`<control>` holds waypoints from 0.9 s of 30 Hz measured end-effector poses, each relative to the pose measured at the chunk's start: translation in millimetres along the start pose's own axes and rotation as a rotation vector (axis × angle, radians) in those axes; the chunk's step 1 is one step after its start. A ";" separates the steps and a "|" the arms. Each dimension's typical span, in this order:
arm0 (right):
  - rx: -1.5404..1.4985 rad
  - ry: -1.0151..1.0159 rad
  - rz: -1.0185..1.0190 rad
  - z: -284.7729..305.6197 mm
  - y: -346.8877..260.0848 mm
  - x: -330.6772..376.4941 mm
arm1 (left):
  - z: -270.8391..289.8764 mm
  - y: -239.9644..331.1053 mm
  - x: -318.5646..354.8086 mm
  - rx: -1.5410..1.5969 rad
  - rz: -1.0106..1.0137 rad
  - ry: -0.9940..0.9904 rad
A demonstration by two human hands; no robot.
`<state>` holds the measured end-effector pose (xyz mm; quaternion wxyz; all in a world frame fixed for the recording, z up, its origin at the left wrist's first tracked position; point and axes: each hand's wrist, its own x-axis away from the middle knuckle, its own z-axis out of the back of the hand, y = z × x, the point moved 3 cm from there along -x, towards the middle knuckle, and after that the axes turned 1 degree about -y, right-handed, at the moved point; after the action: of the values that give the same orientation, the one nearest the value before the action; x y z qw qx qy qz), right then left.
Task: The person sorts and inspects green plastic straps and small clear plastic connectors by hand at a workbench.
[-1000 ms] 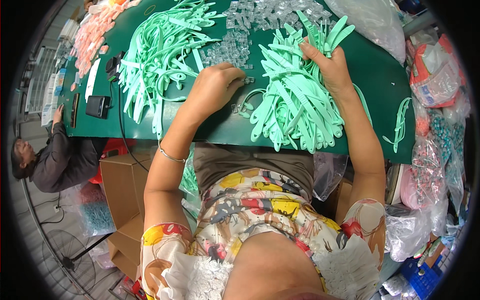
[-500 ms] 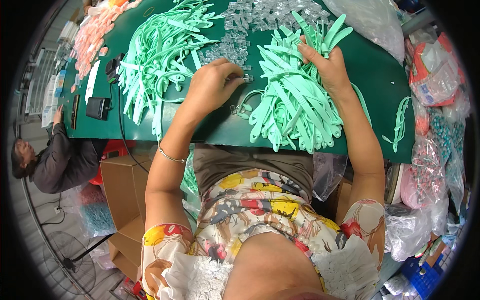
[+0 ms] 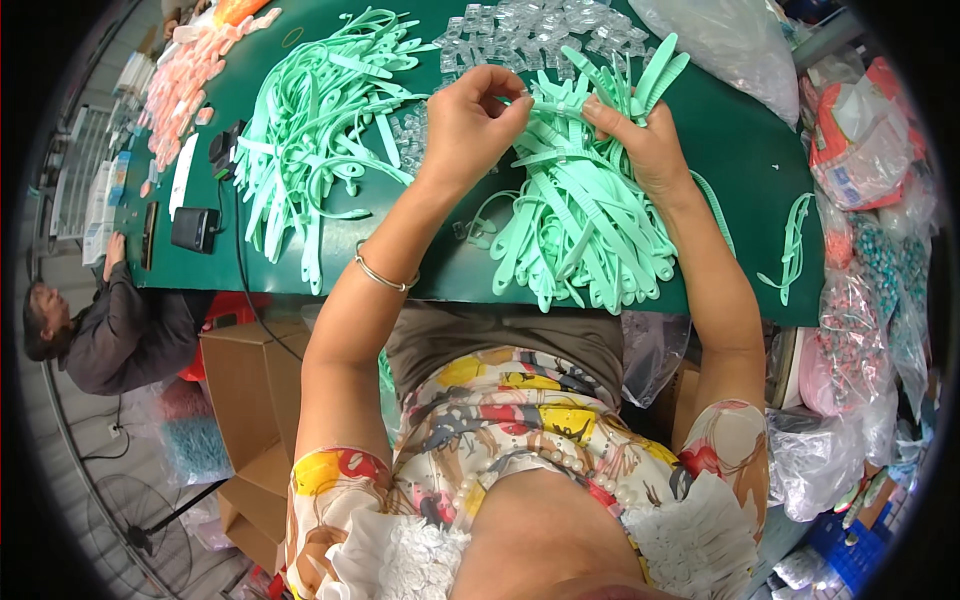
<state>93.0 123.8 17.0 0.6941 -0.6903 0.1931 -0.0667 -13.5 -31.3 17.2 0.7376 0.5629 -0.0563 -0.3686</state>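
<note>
The right hand pinches green straps in its grip. At its nine o'clock, the left hand has its grip pressed together, contents unclear.

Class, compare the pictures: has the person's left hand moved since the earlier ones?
Yes. Judged against the black box on the green table, the left hand has moved right and away from the table's near edge.

Head-worn fisheye, downward over hands
</note>
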 end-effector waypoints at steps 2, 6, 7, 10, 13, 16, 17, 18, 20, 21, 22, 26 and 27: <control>0.003 -0.001 -0.022 0.8 0.3 -0.5 | -3.7 1.0 -3.7 0.013 -0.018 0.021; -0.008 -0.028 -0.016 0.7 0.5 -2.0 | -7.9 6.9 -6.0 0.016 -0.062 0.063; -0.008 -0.029 -0.012 0.7 0.0 -2.1 | -9.2 6.9 -6.0 0.016 -0.062 0.061; -0.001 -0.017 -0.016 0.6 -0.8 -1.4 | -12.1 8.2 -5.3 0.029 -0.089 0.068; 0.015 -0.016 -0.016 1.0 2.2 -2.2 | -14.3 12.8 -1.5 -0.010 -0.100 0.063; -0.002 0.009 -0.002 -0.1 0.9 -1.2 | -14.2 16.6 -1.1 0.063 -0.080 0.022; -0.002 0.008 -0.002 -0.1 1.4 -1.4 | -12.7 13.9 -2.6 0.287 0.044 -0.035; 0.004 0.014 0.009 -0.4 2.2 -1.7 | -12.2 10.8 -3.1 0.510 0.169 -0.092; 0.009 0.019 0.020 -0.5 4.0 -2.3 | -10.7 5.3 -6.3 0.635 0.247 -0.100; 0.020 0.017 0.024 0.1 4.8 -2.7 | -10.9 1.4 -7.9 0.762 0.325 -0.107; 0.032 0.016 0.028 0.2 5.0 -3.0 | -10.8 -1.0 -9.0 0.808 0.374 -0.169; 0.039 0.028 0.039 -0.1 3.2 -2.2 | -10.8 -5.8 -14.1 0.858 0.454 -0.238; 0.043 0.024 0.030 0.1 5.0 -2.5 | -10.9 -7.4 -14.8 0.861 0.480 -0.281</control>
<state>89.9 125.0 12.6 0.7075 -0.6712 0.2103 -0.0687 -22.3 -14.5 11.7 0.4879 0.7320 -0.4293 -0.2045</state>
